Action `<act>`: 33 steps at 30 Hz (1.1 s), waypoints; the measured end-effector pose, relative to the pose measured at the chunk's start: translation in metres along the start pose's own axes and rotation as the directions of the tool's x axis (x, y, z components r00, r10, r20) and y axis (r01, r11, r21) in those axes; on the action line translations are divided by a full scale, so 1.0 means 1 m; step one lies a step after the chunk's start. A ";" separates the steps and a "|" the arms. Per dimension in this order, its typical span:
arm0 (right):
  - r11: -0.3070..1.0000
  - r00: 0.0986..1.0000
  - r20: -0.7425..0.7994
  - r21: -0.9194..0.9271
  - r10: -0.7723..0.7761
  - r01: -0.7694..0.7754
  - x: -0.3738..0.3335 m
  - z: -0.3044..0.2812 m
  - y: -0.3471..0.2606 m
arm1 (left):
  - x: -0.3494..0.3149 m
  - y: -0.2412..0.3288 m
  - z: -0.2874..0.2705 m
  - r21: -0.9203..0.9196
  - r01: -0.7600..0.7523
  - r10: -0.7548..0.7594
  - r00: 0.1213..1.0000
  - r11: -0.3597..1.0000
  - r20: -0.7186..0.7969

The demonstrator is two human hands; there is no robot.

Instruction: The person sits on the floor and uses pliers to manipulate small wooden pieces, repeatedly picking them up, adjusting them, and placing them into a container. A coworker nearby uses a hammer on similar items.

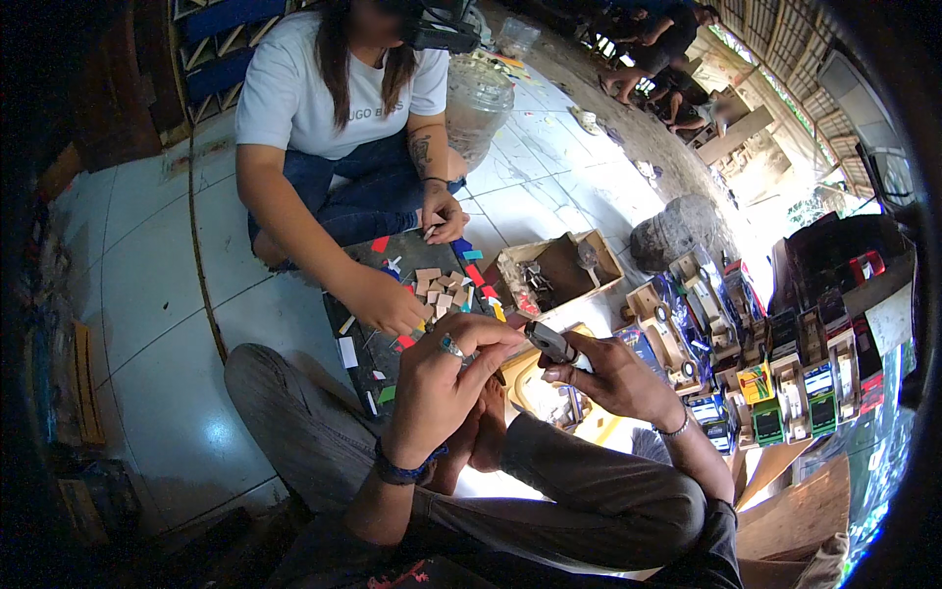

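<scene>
Left hand (pixel 444 378): curled nearly closed, ringed fingers pinching the near end of the grey tool (pixel 549 342), apparently steadying it.
Right hand (pixel 610 376): wrapped under the tool's far end, fingers folded around it, holding it above the crossed legs.
Dark board (pixel 365 334): on the floor just beyond, carrying small cardboard pieces (pixel 440 285) within a co-worker's reach.
Cardboard box (pixel 559 270): beside the board.
Toy trucks (pixel 775 363): lined up at right.

Left hand (pixel 446 378) frame centre, fingers curled, ring visible, blue band on wrist. Right hand (pixel 608 378) just right of it, fingers pinched closed, bracelet on wrist. Forearms enter from lower edge.
</scene>
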State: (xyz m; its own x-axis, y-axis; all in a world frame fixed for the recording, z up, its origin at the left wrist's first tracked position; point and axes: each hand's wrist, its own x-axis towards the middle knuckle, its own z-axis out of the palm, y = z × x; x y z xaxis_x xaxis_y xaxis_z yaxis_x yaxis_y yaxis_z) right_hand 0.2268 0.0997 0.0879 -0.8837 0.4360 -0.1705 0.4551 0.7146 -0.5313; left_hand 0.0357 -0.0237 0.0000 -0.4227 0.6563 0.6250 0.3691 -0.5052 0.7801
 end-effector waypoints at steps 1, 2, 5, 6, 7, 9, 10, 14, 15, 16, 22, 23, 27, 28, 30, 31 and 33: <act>1.000 1.000 0.009 -0.009 0.010 -0.010 0.000 -0.001 0.000 | 0.000 -0.001 0.000 -0.002 0.006 -0.006 1.000 1.000 -0.001; 1.000 1.000 0.019 -0.019 0.020 -0.019 0.000 -0.001 0.000 | -0.001 -0.001 -0.001 -0.005 0.013 -0.013 1.000 1.000 -0.003; 0.999 0.999 0.001 0.012 -0.052 0.052 0.000 -0.002 0.000 | -0.001 -0.004 -0.003 0.002 0.000 0.000 1.000 1.000 0.021; 0.998 0.998 -0.003 0.003 -0.062 0.062 0.000 -0.002 0.000 | -0.001 -0.005 -0.004 0.005 -0.009 0.009 0.999 1.000 0.034; 0.997 0.997 -0.006 -0.005 -0.072 0.072 0.000 -0.002 0.000 | -0.001 -0.006 -0.004 0.002 -0.012 0.012 0.999 1.000 0.040; 0.996 0.996 -0.014 -0.035 -0.089 0.088 -0.001 -0.003 0.000 | -0.001 -0.006 -0.004 -0.006 -0.018 0.018 0.999 1.000 0.051; 0.994 0.995 -0.018 -0.057 -0.096 0.095 -0.001 -0.004 -0.001 | -0.001 -0.006 -0.004 -0.015 -0.016 0.017 0.998 1.000 0.054; 0.999 0.997 0.080 -0.036 0.022 -0.019 -0.005 -0.010 -0.003 | -0.004 -0.004 -0.004 -0.073 0.013 -0.008 0.998 0.997 0.067; 0.999 0.993 0.110 0.008 0.041 -0.042 -0.006 -0.011 -0.003 | -0.005 -0.003 -0.004 -0.086 0.024 -0.018 0.997 0.996 0.069; 0.997 0.988 0.140 0.051 0.057 -0.065 -0.007 -0.013 -0.003 | -0.005 -0.004 -0.004 -0.092 0.007 0.000 0.997 0.996 0.076; 0.984 0.964 0.255 0.139 0.074 -0.112 -0.009 -0.014 0.006 | -0.005 -0.006 -0.004 -0.078 -0.062 0.068 0.994 0.995 0.082; 0.989 0.982 0.189 0.141 0.013 -0.041 -0.007 -0.010 0.009 | -0.004 -0.007 -0.005 -0.055 -0.079 0.083 0.994 0.995 0.067; 0.995 0.999 0.014 0.091 -0.032 0.031 0.000 -0.005 0.017 | -0.005 -0.004 -0.005 -0.075 -0.037 0.038 0.999 0.997 0.015; 0.998 1.000 0.005 0.048 0.030 -0.030 0.001 -0.005 0.016 | -0.004 -0.004 -0.005 -0.067 -0.059 0.060 0.998 0.996 0.015; 0.978 0.998 -0.058 0.208 0.027 -0.014 -0.001 -0.005 0.010 | -0.002 -0.005 -0.003 -0.042 -0.104 0.104 0.994 0.994 0.013; 0.967 0.995 -0.089 0.255 0.046 -0.022 -0.003 -0.005 0.005 | -0.002 -0.005 -0.002 -0.040 -0.104 0.105 0.994 0.994 0.029; 0.914 0.994 -0.106 0.406 0.036 0.010 -0.004 -0.002 -0.004 | -0.004 -0.006 0.001 -0.015 -0.103 0.104 0.993 0.995 0.061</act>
State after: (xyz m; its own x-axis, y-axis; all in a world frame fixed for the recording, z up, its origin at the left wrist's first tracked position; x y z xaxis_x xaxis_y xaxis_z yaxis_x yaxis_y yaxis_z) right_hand 0.2286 0.0963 0.0919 -0.8502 0.5167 -0.1008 0.3623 0.4353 -0.8242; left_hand 0.0362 -0.0229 -0.0070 -0.3309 0.6332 0.6997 0.3986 -0.5783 0.7118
